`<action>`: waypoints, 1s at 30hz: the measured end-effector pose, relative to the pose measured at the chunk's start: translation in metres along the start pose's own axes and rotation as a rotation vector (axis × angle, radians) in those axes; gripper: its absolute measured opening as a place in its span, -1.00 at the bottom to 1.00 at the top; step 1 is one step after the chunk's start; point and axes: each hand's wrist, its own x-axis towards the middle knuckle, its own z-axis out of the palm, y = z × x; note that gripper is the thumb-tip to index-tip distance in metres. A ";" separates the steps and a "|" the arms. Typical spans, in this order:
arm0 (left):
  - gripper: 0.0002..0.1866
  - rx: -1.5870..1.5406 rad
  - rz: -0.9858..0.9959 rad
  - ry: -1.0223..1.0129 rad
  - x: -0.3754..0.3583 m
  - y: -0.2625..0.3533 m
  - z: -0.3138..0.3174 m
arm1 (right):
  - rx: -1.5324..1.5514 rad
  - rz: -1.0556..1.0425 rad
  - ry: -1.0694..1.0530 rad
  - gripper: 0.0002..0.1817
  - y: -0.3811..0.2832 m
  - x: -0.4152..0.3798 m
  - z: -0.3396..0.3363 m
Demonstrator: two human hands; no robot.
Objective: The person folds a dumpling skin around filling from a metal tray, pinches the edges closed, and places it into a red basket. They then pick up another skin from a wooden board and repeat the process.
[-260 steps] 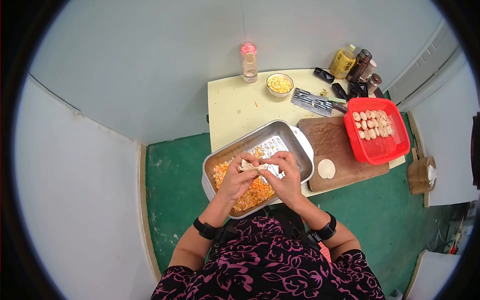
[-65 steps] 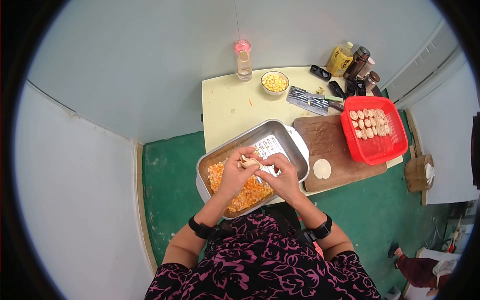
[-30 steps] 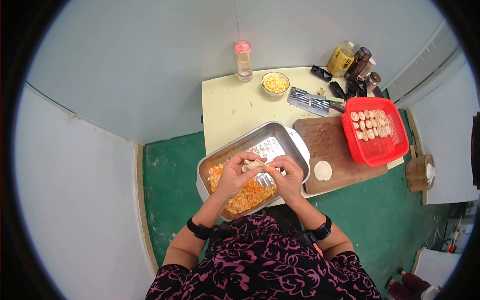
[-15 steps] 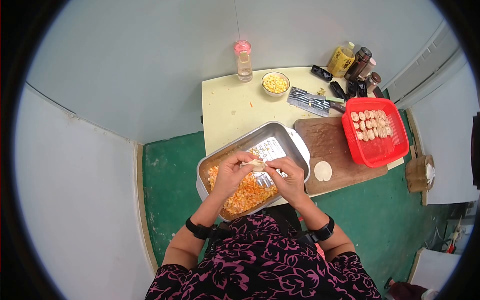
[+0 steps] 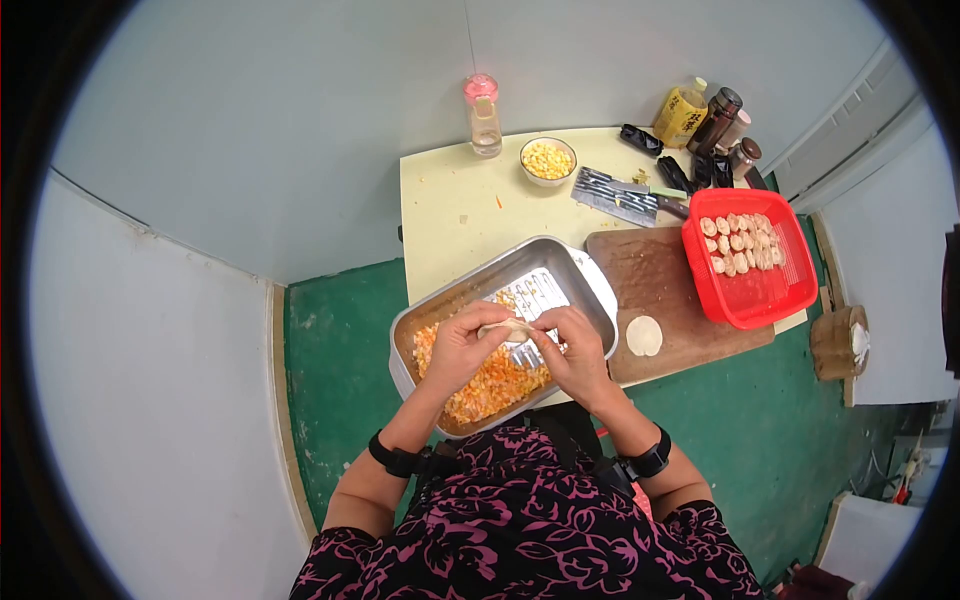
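Above the metal pan [image 5: 420, 318], my left hand [image 5: 462, 345] and my right hand [image 5: 572, 355] pinch a folded dumpling [image 5: 512, 330] between them from its two ends. Fingers cover much of it, so how far its edge is sealed is hard to see. Chopped orange and white filling [image 5: 490, 388] lies in the near and left part of the pan. A round dough wrapper [image 5: 644, 336] rests on the wooden cutting board [image 5: 650, 275], to the right of my right hand.
A red basket [image 5: 735, 312] with rows of dumplings [image 5: 742, 242] overlaps the board's right end. Behind are a cleaver [image 5: 612, 198], a bowl of corn [image 5: 548, 162] and a pink-lidded bottle [image 5: 485, 115]. A yellow-labelled bottle [image 5: 680, 115] and dark flasks stand at the back right.
Both hands keep their pinch on the dumpling, with only slight finger movement. The table and its items appear slightly higher in the view.
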 end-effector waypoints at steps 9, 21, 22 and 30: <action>-0.86 -0.132 -0.024 0.040 -0.003 -0.002 0.004 | -0.010 -0.099 -0.061 -0.87 -0.002 -0.001 -0.003; -0.91 0.048 0.006 -0.134 -0.001 0.001 -0.003 | -0.013 -0.091 -0.044 -0.84 -0.002 -0.003 -0.004; -0.91 0.060 0.002 -0.148 0.000 0.001 -0.003 | -0.001 -0.066 -0.042 -0.84 -0.002 -0.004 -0.004; -0.87 -0.001 -0.068 -0.136 -0.001 -0.003 -0.002 | -0.024 -0.095 -0.093 -0.77 -0.005 -0.002 -0.006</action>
